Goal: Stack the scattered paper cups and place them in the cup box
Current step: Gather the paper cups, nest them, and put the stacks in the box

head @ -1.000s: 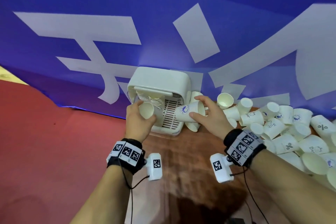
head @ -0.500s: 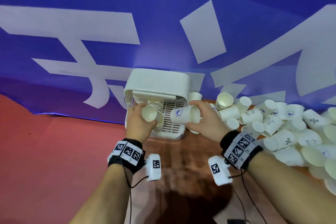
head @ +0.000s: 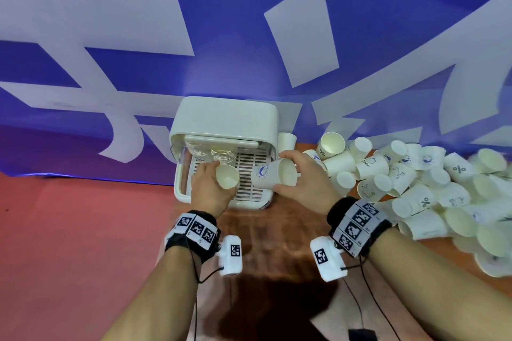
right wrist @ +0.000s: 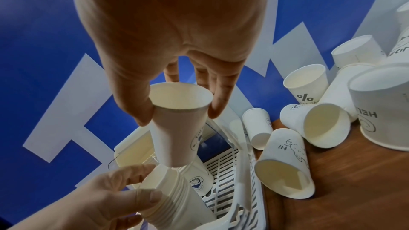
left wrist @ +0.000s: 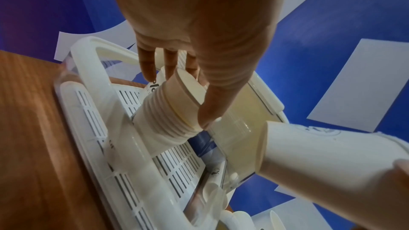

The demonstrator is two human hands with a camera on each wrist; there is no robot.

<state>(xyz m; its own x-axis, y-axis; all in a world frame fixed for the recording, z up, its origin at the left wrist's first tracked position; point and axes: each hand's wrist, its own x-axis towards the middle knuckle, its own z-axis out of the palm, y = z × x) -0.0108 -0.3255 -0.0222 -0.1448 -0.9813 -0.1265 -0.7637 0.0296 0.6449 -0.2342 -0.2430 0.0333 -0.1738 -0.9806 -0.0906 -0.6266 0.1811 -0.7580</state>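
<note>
In the head view, both forearms were stretched forward toward the cup box [head: 224, 119], which stood on the worktop [head: 277, 232] against a blue banner [head: 249, 22]. The left hand [head: 212, 192] was held over the box's slatted tray, its fingers curled round a stack of nested cups [head: 227, 176] with the mouth turned toward the camera. The right hand [head: 303, 181] was held just right of the box, gripping a single cup [head: 273, 176] that lay sideways, its base aimed at the stack. The scattered cups [head: 415, 188] were heaped further right of the box.

In the left wrist view, the stack [left wrist: 168, 107] was seen clasped near its rims between thumb and fingers [left wrist: 147, 66], slanted down into the box [left wrist: 92, 83]; the single cup [left wrist: 321, 162] was seen close beside it.

In the right wrist view, the single cup [right wrist: 177, 125] was pinched at its rim by thumb and fingers [right wrist: 218, 97], base down above the stack [right wrist: 172, 197] gripped by the left hand [right wrist: 99, 204]. Whether cup and stack touched cannot be told.
</note>
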